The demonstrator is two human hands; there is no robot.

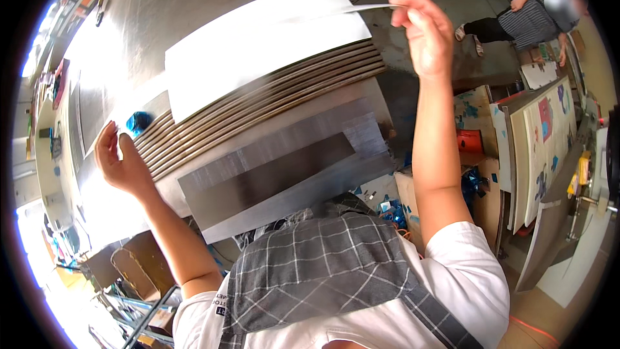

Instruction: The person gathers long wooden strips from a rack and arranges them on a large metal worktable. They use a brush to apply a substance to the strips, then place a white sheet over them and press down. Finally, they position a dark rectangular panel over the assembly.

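Note:
My right hand is raised past the right end of a long white sheet. Its thumb and fingers pinch the end of a thin white strip, which stretches left over the sheet and blurs into it. Under the sheet lie several long, narrow brown-edged pieces, side by side or stacked in steps. At their left end is my left hand, fingers curved and apart from the thumb, with nothing visible between them. Just beyond it sits a crumpled blue film bundle.
Close to my apron, a grey panel with a darker rectangle lies on the table. Large boards lean at right, beside cartons and blue scraps. Another person stands at the far right.

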